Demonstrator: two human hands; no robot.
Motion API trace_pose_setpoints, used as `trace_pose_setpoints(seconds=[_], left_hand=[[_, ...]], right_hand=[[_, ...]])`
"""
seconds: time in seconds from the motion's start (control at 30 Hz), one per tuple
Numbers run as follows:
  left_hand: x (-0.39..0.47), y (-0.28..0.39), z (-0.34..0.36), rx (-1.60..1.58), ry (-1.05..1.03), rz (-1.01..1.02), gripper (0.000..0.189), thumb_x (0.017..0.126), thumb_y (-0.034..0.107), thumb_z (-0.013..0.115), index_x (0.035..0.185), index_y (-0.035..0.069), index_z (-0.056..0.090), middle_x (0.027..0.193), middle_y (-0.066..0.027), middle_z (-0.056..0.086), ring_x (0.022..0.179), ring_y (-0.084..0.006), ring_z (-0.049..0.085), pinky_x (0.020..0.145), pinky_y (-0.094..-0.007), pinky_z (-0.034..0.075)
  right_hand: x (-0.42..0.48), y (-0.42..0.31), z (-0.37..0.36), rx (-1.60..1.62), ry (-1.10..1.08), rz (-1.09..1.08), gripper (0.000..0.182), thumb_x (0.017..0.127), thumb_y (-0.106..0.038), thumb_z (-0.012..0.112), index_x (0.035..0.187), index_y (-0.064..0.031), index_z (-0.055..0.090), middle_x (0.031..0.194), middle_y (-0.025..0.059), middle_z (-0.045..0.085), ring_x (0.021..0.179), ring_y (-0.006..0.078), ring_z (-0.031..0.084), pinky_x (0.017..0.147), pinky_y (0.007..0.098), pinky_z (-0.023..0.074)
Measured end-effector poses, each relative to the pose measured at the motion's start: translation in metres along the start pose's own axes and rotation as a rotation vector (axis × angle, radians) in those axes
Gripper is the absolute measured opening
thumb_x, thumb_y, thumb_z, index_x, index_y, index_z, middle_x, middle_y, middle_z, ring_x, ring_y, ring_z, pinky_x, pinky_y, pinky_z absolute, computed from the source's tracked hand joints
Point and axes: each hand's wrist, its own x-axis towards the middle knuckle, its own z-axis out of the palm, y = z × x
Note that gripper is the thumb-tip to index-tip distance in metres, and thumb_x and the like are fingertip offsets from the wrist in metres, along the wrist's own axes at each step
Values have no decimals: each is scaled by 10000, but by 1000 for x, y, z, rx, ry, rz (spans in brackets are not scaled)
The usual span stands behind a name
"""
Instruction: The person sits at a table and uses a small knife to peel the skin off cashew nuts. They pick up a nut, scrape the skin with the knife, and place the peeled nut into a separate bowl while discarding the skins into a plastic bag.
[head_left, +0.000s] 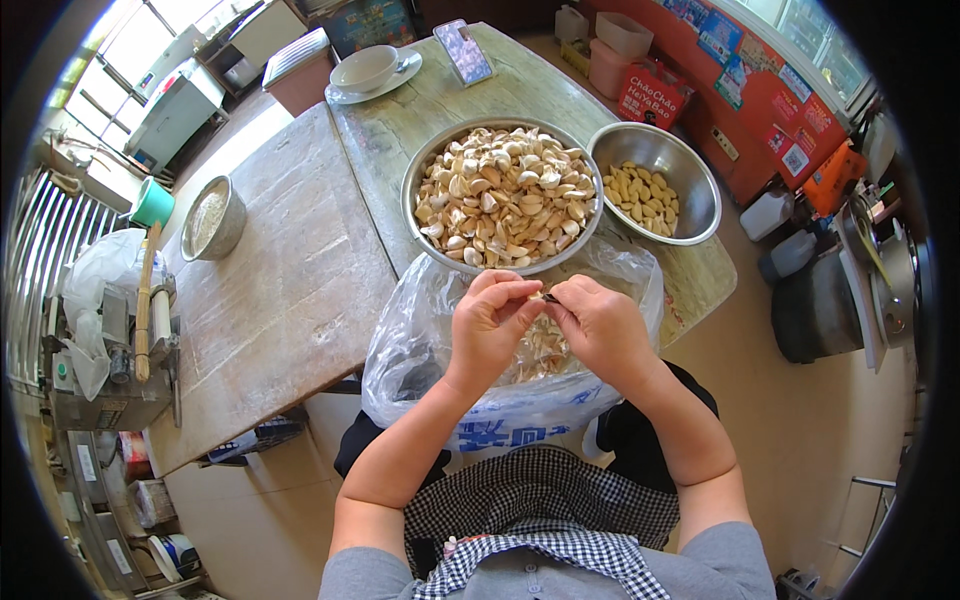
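Note:
My left hand (491, 322) pinches a small pale garlic clove (535, 295) between thumb and fingers. Close against it, my right hand (600, 322) grips a small dark blade (550, 298), its handle hidden in the fist. Both hands are above an open clear plastic bag (420, 337) that holds garlic skins (544, 349). Just beyond them, a wide steel bowl (409, 199) is heaped with unpeeled garlic cloves (510, 195). To its right, a second steel bowl (697, 176) holds peeled cloves (641, 199).
The bowls stand on a worn table (540, 82). At its far side are a phone (463, 52) and a white bowl on a plate (365, 69). A metal bowl of pale contents (214, 217) sits on the left tabletop (277, 277). A dark pot (817, 307) stands at the right.

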Motion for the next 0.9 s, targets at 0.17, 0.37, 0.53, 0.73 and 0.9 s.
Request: trace_pose_setpoints(seconds=[0.17, 0.37, 0.53, 0.73, 0.9], left_hand=[[3, -1, -2, -224, -12, -100, 236, 881, -30, 620, 1116, -42, 608, 1056, -81, 592, 907, -136, 624, 830, -269, 530], [2, 3, -8, -367, -19, -210, 259, 865, -43, 633, 1116, -27, 576, 1007, -76, 635, 906, -135, 630, 829, -270, 529], [2, 4, -8, -284, -69, -242, 233, 841, -52, 662, 1057, -12, 585, 983, -57, 647, 905, -110, 624, 827, -248, 516], [1, 3, -2, -235, -106, -169, 182, 839, -61, 660, 1003, -7, 604, 969, -44, 638, 887, -100, 620, 807, -234, 513], [1, 8, -2, -411, -99, -187, 118, 859, -21, 660, 971, -14, 624, 922, -49, 637, 847, -100, 614, 759, -230, 512]], right_hand=[[0, 12, -1, 19, -33, 77, 160, 865, -190, 612, 855, -34, 579, 826, 146, 594, 768, 354, 598, 636, 433, 473], [6, 19, -15, 246, -209, 70, 224, 870, -214, 620, 897, 6, 592, 865, 200, 595, 840, 380, 582, 729, 432, 467], [5, 23, -18, 270, -192, -14, 271, 851, -240, 657, 906, 17, 590, 881, 194, 601, 826, 368, 586, 722, 417, 468], [12, 15, -16, 383, -148, 90, 262, 831, -200, 703, 821, 21, 563, 713, 143, 569, 617, 247, 507, 594, 341, 440], [8, 1, -7, 532, -91, 242, 165, 865, -106, 663, 811, 20, 571, 695, 107, 606, 599, 155, 553, 562, 292, 443]])
